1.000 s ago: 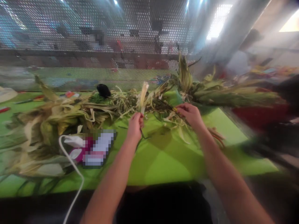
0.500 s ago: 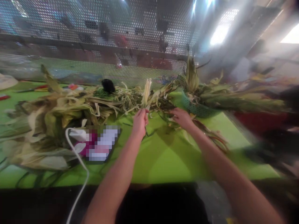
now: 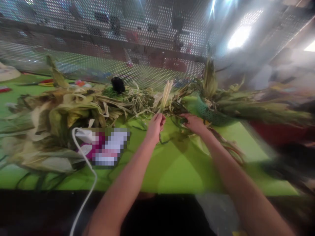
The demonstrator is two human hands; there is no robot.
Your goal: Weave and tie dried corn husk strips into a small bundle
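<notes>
My left hand (image 3: 156,126) is closed around the lower end of a small bundle of pale corn husk strips (image 3: 166,94), which points up and away. A thin dark strand hangs below that hand. To its right, my right hand (image 3: 194,124) reaches among dark husk scraps (image 3: 180,108), its fingers stretched to the left and partly apart. No held thing shows in it, though blur hides some detail at the fingertips. Loose strips and leafy scraps (image 3: 139,101) lie just beyond both hands.
A big heap of dry husks (image 3: 36,114) covers the left side, beside a phone (image 3: 110,147) and a white cable (image 3: 94,177). At right, a green basket (image 3: 210,113) bears long husks. A perforated metal screen (image 3: 157,70) closes off the green table's (image 3: 169,173) back.
My view has shifted slightly, so the scene sits a little differently. My left hand, still gripping the bundle, is a bit nearer my right hand, and the bundle leans more to the right.
</notes>
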